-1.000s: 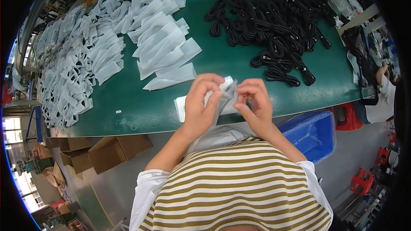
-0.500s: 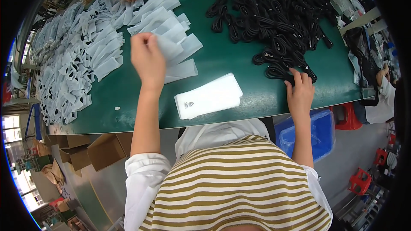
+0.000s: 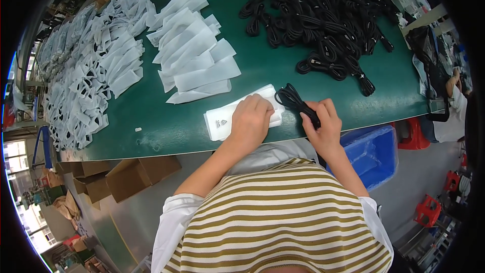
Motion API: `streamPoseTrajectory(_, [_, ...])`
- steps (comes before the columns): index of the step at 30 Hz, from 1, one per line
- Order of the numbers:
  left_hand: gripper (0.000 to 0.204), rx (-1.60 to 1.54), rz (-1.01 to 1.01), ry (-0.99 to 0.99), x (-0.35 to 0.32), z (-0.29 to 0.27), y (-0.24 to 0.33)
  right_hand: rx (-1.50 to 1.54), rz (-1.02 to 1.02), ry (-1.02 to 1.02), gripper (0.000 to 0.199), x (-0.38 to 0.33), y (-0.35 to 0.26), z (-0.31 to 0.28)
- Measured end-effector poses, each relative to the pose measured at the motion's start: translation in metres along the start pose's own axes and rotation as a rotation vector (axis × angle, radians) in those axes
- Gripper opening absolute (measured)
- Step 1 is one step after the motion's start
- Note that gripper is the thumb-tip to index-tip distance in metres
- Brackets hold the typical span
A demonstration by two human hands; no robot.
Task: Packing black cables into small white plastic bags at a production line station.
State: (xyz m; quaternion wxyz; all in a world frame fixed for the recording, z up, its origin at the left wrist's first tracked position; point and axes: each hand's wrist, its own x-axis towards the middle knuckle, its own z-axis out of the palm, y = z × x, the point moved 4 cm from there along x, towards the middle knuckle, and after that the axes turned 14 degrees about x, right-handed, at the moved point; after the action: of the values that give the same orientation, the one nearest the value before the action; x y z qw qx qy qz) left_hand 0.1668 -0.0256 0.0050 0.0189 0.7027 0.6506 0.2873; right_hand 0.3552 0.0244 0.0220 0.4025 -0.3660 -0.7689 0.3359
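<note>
While the right hand (image 3: pixel 324 125) holds a black cable bundle (image 3: pixel 295 102) in closed fingers, right of frame centre, the left hand (image 3: pixel 251 121), half-curled on the white sleeve stack (image 3: pixel 217 120) mid-frame, grip unclear, seems to be separating one; next probably needs its mouth open.

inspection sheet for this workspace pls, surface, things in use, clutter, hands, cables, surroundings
Surface: green tabletop, smudged near the front left.
Things in use: black cable bundle, one end by the right end of the white stack; pale pouches overlapping in a row beyond.
Clutter: small white scrap, left side.
Hands: left hand over the white stack, grip unclear; right hand holding the cable bundle.
Cables: black coiled heap, far right.
Surroundings: blue bin and cardboard boxes below the front edge; red stool, right.
</note>
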Motion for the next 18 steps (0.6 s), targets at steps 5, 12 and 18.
streamPoseTrajectory(5, [0.011, -0.125, -0.144, -0.004, -0.006, -0.002, -0.008, -0.018, -0.108, 0.185, 0.027, 0.008, -0.013, -0.027])
streamPoseTrajectory(12, [0.009, -0.284, -0.252, 0.024, -0.008, -0.007, -0.011, -0.359, -0.218, 0.0, 0.032, 0.035, -0.039, -0.039])
streamPoseTrajectory(18, [0.008, -0.345, -0.274, 0.025, -0.006, -0.01, -0.009, -0.469, -0.22, -0.156, 0.03, 0.015, 0.001, -0.024])
